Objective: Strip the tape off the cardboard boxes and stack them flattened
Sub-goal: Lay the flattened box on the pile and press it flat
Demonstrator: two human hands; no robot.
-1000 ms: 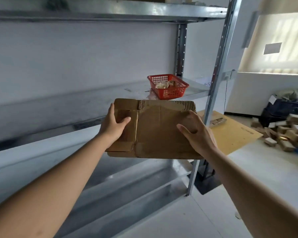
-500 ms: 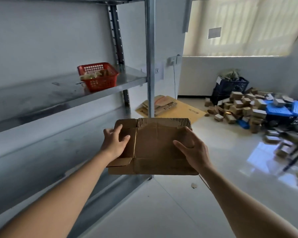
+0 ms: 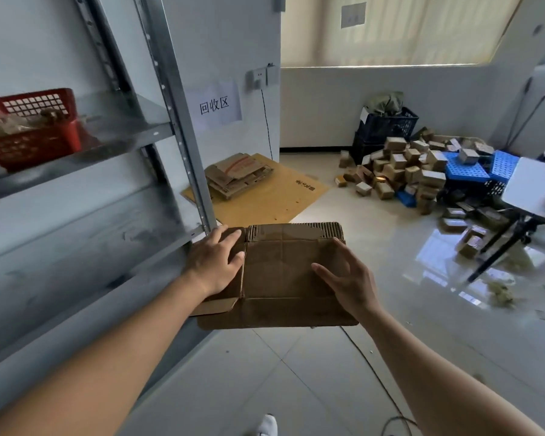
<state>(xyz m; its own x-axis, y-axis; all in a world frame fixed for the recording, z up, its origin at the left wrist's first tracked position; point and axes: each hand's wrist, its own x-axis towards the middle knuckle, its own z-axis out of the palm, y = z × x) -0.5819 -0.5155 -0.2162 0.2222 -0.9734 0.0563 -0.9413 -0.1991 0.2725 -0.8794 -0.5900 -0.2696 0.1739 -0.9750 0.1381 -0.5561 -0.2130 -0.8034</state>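
Both hands grasp one flattened cardboard box (image 3: 283, 278) at frame centre: left hand (image 3: 216, 262) on its left edge, right hand (image 3: 350, 278) on its right. One stack of flattened boxes (image 3: 238, 176) upper centre; one red basket (image 3: 29, 127) far left.

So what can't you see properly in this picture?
- Head view: the underside of the flattened box, and any tape there, faces away.
- What's in the red basket is blurred and cut off by the left edge.
- Labels on the small boxes are too small.
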